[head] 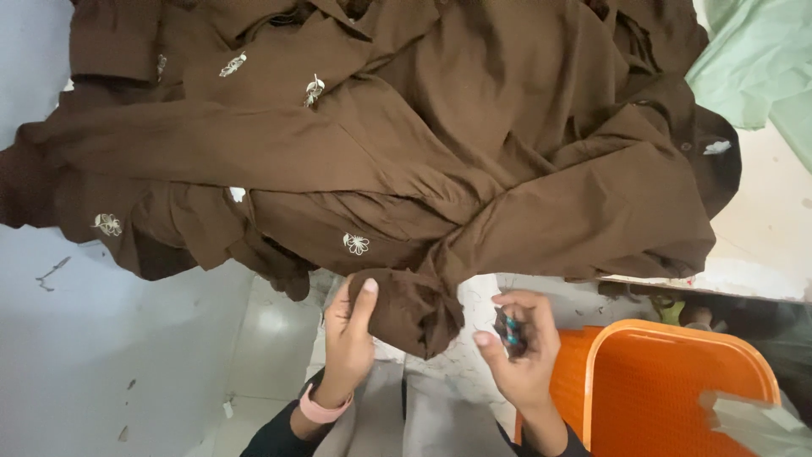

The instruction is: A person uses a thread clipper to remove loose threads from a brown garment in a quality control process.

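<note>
the brown garment (406,144) fills the upper frame, heaped on the table (761,237) so its hem hangs toward us. our left hand (348,338) pinches that hanging edge at lower centre, steadying it, while our right hand (524,347) is clenched around small snips (510,330) beside the orange crate (668,381).

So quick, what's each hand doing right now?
Left hand: pinching an edge of the brown garment.
Right hand: closed on a small dark tool.
</note>
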